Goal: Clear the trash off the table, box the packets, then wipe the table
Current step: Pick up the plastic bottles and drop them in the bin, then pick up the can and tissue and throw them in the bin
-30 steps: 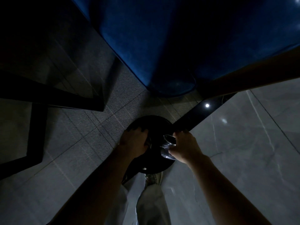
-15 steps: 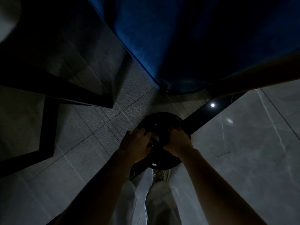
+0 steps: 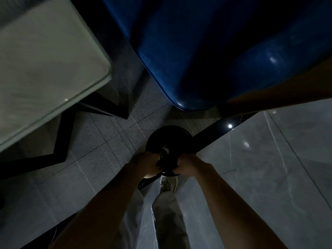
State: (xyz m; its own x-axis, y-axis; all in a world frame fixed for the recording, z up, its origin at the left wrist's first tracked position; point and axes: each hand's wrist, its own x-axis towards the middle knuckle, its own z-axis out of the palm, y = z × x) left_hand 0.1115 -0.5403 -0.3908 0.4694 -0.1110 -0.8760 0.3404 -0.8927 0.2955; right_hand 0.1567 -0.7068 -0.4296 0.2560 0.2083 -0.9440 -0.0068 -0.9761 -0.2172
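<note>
While both hands grip the round black bin point(image 3: 168, 141) rim, left hand point(image 3: 148, 165) and right hand point(image 3: 186, 165) closed on its near edge, the pale trash point(image 3: 165, 150) inside looks light and crushable. Judged light and rigid, the bin carries best by opposite rim points.

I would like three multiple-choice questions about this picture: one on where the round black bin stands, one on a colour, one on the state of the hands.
1. The black bin stands:
A. on the table
B. on the floor beside the blue seat
C. on the seat

2. The seat is:
A. red
B. green
C. blue

3. The left hand and right hand are:
A. both at the bin's rim
B. both flat on the table
C. one raised overhead

Answers: 1 B, floor tiles surround it. 2 C, deep blue upholstery. 3 A, fingers curl at the near rim.
</note>
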